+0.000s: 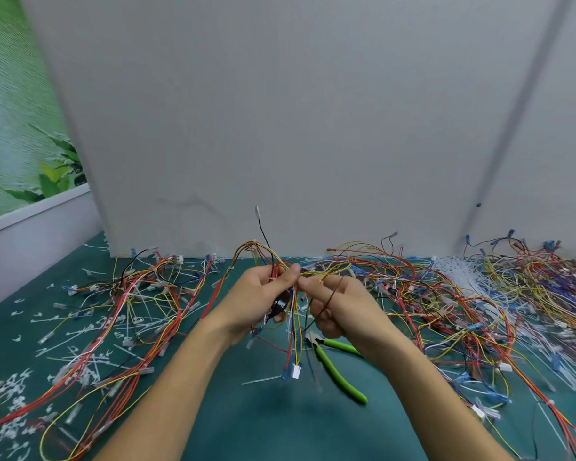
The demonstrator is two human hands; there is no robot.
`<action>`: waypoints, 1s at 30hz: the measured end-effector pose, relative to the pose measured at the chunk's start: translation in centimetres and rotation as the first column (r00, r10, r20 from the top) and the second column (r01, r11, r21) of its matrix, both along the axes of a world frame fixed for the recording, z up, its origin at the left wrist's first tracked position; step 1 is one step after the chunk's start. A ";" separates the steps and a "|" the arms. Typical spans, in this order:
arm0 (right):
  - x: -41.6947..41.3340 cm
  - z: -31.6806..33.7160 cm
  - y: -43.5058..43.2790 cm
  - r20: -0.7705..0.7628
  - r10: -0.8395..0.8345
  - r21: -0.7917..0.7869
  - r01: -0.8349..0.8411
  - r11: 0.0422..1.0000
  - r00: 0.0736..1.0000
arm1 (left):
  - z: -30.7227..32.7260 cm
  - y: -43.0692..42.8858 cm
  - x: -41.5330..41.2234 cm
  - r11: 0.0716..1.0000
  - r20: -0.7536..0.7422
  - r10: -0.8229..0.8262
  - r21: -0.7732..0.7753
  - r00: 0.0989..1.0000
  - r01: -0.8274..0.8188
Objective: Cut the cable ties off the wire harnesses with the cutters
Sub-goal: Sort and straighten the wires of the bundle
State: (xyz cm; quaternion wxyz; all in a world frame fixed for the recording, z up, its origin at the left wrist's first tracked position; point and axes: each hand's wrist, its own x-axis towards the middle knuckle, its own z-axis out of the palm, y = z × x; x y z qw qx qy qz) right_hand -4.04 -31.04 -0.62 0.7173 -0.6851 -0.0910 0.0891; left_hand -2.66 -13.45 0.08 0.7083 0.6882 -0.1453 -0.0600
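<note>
No txt, labels, brands, nos. or signs legible anywhere, incl. on the cutters (pixel 338 372)
</note>
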 end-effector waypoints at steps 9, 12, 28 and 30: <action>-0.1 -0.5 0.3 0.102 -0.021 -0.178 0.039 0.983 0.995 | -0.8 -0.9 0.1 0.959 -0.004 0.031 0.283 1.000 -0.029; 0.0 -0.6 0.1 0.177 -0.036 -0.265 0.083 0.961 0.984 | -1.0 -0.8 0.2 0.942 -0.023 0.010 0.336 1.000 -0.002; 0.3 0.2 -1.2 0.168 -0.063 -0.025 0.068 0.997 0.984 | -0.5 0.5 0.7 0.986 0.189 0.067 0.135 0.980 -0.094; 0.1 0.4 -1.1 0.202 -0.033 -0.047 0.044 0.998 0.979 | -0.6 0.6 0.9 0.988 0.193 0.068 0.122 0.979 -0.092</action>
